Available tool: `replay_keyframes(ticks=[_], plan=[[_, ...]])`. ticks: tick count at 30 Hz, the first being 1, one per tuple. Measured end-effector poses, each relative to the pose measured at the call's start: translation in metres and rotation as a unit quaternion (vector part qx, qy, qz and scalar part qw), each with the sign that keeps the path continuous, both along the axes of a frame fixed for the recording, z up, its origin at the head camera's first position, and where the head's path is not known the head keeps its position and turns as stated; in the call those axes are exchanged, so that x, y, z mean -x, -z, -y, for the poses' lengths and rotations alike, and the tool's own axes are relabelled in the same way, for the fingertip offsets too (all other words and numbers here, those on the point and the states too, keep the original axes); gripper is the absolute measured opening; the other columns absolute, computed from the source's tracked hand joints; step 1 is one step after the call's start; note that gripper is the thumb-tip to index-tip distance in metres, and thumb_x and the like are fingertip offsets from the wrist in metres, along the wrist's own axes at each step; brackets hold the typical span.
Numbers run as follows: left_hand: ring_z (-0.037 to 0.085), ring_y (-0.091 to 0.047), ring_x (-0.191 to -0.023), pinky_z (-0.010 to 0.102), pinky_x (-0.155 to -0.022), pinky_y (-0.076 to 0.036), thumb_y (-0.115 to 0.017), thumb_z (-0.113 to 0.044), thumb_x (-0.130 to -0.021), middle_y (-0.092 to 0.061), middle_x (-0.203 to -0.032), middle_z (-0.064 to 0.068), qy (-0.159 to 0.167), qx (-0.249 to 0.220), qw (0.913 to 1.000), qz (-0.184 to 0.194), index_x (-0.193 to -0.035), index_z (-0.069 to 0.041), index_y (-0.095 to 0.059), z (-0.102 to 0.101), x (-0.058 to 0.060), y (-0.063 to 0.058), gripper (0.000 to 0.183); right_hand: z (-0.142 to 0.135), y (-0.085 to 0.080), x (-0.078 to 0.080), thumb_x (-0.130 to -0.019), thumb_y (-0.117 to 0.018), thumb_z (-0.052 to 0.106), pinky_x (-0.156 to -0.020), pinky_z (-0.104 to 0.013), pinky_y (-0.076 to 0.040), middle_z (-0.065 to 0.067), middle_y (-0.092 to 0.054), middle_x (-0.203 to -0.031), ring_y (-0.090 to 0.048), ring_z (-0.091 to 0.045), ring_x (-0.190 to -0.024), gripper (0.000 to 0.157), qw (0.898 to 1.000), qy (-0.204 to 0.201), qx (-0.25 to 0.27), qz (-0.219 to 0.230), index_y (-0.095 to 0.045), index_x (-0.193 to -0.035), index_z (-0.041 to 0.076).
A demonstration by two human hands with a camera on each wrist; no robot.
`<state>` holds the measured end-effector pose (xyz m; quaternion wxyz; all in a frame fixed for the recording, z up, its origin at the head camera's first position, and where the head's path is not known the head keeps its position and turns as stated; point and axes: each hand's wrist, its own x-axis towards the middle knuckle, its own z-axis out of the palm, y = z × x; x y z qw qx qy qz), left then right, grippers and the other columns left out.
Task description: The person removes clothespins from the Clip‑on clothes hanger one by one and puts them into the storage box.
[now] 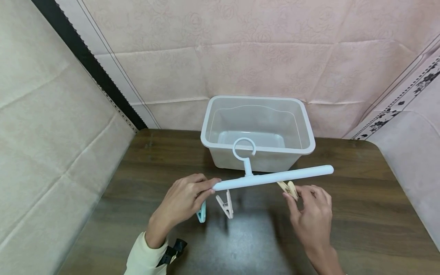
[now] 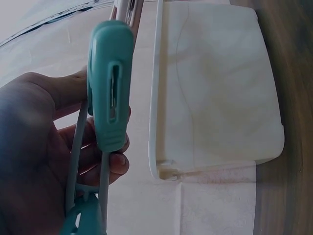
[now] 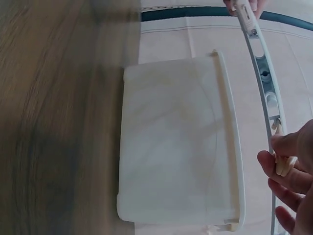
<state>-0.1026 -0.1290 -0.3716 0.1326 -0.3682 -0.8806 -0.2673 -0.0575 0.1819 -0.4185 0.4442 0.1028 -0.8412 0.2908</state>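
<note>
A light-blue hanger bar [image 1: 275, 178] with a ring-shaped hook [image 1: 244, 148] is held up above the table. My left hand [image 1: 185, 196] grips its left end between thumb and fingers. Beneath that end hang a teal clothespin [image 1: 201, 214] and a pale pinkish-white clothespin [image 1: 227, 208]. Seen close in the left wrist view, the teal clothespin [image 2: 111, 88] stands beside the fingers. Under the bar's right half, my right hand [image 1: 313, 214] pinches a cream clothespin [image 1: 290, 189]. In the right wrist view this cream clothespin [image 3: 282, 165] meets the hanger's hollow underside.
A light-grey plastic bin [image 1: 220, 154] stands at the back of the dark wooden table [image 1: 154, 160], right behind the hanger. Pale patterned cloth [image 1: 268, 65] hangs behind and at both sides.
</note>
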Motion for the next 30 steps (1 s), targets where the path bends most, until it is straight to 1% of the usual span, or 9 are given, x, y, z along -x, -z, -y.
replay_keyframes(ticks=[4, 8, 13, 17, 20, 23, 26, 27, 30], plan=[[0.006, -0.046, -0.062, 0.021, -0.052, -0.039, -0.074, -0.011, -0.091, -0.065, -0.085, 0.000, 0.004, -0.001, 1.0000, 0.004, -0.119, -0.007, -0.074, -0.0001, 0.0001, -0.0002, 0.029, 0.0010, 0.0010, 0.0006, -0.100, -0.060, 0.043, -0.082, -0.057, -0.038, -0.016, -0.064, -0.066, -0.057, -0.040, -0.080, 0.052, 0.999, 0.013, -0.023, -0.025, -0.066, -0.084, -0.006], [0.005, -0.045, -0.061, 0.022, -0.052, -0.039, -0.074, -0.011, -0.091, -0.065, -0.084, -0.001, 0.010, -0.001, 0.9999, 0.010, -0.119, -0.006, -0.074, 0.0003, 0.0001, -0.0010, 0.029, 0.0020, 0.0021, 0.0006, -0.100, -0.061, 0.039, -0.080, -0.057, -0.037, -0.017, -0.064, -0.065, -0.057, -0.041, -0.081, 0.048, 0.998, 0.023, -0.034, -0.037, -0.066, -0.084, -0.006], [0.004, -0.042, -0.060, 0.022, -0.052, -0.038, -0.073, -0.011, -0.092, -0.062, -0.081, -0.003, 0.015, 0.004, 0.9996, 0.023, -0.119, -0.006, -0.074, 0.0013, -0.0004, -0.0010, 0.028, 0.0028, 0.0052, 0.0028, -0.099, -0.061, 0.029, -0.076, -0.057, -0.037, -0.017, -0.068, -0.068, -0.059, -0.041, -0.080, 0.041, 0.997, 0.024, -0.029, -0.062, -0.067, -0.083, -0.007], [0.006, -0.044, -0.062, 0.022, -0.053, -0.039, -0.074, -0.012, -0.091, -0.064, -0.084, -0.001, 0.013, 0.008, 0.9998, 0.013, -0.118, -0.006, -0.074, 0.0019, -0.0004, -0.0003, 0.028, 0.0019, 0.0072, 0.0040, -0.098, -0.065, 0.033, -0.076, -0.056, -0.038, -0.014, -0.068, -0.069, -0.060, -0.040, -0.079, 0.041, 0.996, 0.014, -0.018, -0.083, -0.069, -0.084, -0.006], [0.007, -0.046, -0.063, 0.022, -0.054, -0.039, -0.075, -0.012, -0.090, -0.064, -0.085, -0.001, 0.012, 0.008, 0.9999, 0.005, -0.118, -0.006, -0.074, 0.0023, 0.0002, 0.0007, 0.028, 0.0001, 0.0078, 0.0045, -0.096, -0.067, 0.034, -0.079, -0.056, -0.038, -0.014, -0.069, -0.073, -0.061, -0.040, -0.082, 0.041, 0.997, 0.002, -0.018, -0.076, -0.070, -0.085, -0.006], [0.007, -0.045, -0.063, 0.022, -0.053, -0.039, -0.075, -0.011, -0.090, -0.063, -0.085, -0.002, 0.010, 0.009, 0.9999, 0.004, -0.117, -0.007, -0.074, 0.0024, 0.0003, 0.0017, 0.028, -0.0019, 0.0080, 0.0046, -0.090, -0.071, 0.025, -0.080, -0.057, -0.038, -0.016, -0.069, -0.078, -0.061, -0.041, -0.085, 0.031, 0.998, -0.006, -0.023, -0.063, -0.070, -0.087, -0.005], [0.006, -0.045, -0.062, 0.022, -0.053, -0.039, -0.075, -0.011, -0.090, -0.062, -0.084, -0.002, 0.006, 0.009, 0.9999, 0.005, -0.117, -0.007, -0.075, 0.0026, -0.0001, 0.0025, 0.027, -0.0033, 0.0078, 0.0046, -0.086, -0.071, 0.021, -0.078, -0.057, -0.038, -0.017, -0.068, -0.081, -0.061, -0.043, -0.085, 0.026, 0.998, -0.012, -0.023, -0.059, -0.070, -0.087, -0.005], [0.006, -0.045, -0.062, 0.022, -0.053, -0.039, -0.075, -0.012, -0.090, -0.062, -0.084, -0.002, 0.004, 0.008, 0.9999, 0.006, -0.117, -0.008, -0.074, 0.0027, -0.0002, 0.0027, 0.027, -0.0035, 0.0075, 0.0045, -0.086, -0.071, 0.022, -0.077, -0.056, -0.038, -0.017, -0.068, -0.081, -0.060, -0.043, -0.084, 0.026, 0.998, -0.013, -0.024, -0.057, -0.071, -0.088, -0.005], [0.005, -0.044, -0.061, 0.022, -0.052, -0.038, -0.075, -0.012, -0.091, -0.062, -0.084, -0.003, -0.001, 0.002, 0.9999, 0.010, -0.118, -0.008, -0.074, 0.0033, -0.0005, 0.0030, 0.027, -0.0043, 0.0070, 0.0039, -0.094, -0.068, 0.032, -0.076, -0.055, -0.038, -0.017, -0.067, -0.080, -0.059, -0.042, -0.082, 0.037, 0.998, -0.014, -0.022, -0.055, -0.072, -0.091, -0.005]])
